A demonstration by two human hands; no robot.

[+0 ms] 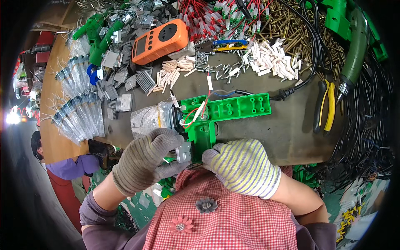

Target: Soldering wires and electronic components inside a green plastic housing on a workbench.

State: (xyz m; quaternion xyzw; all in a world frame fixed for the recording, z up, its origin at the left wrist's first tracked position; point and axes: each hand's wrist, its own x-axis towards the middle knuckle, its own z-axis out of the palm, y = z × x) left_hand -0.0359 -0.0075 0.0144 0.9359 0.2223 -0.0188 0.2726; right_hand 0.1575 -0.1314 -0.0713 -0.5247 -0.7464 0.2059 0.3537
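My left hand [143,160], in a grey-brown knit glove, pinches a small grey metal heat sink [183,152] between thumb and fingers. It is held against the near left side of a green plastic housing [239,107]. My right hand [246,164], in a striped white glove, has its thumb and fingers closed at the near end of that housing. The housing lies open, with red and white wires [199,111] in it and a dark cord leaving its right end. A clear bag-wrapped part [152,120] touches its left side.
An orange meter [160,41] stands at the back, beside piled heat sinks [143,79]. White sleeves [273,60], screws [225,68] and brass-coloured pins lie behind the housing. Yellow-handled pliers [325,106], a green electric screwdriver [354,54] and black cables [362,121] are at right. Bagged wired parts [79,118] lie left.
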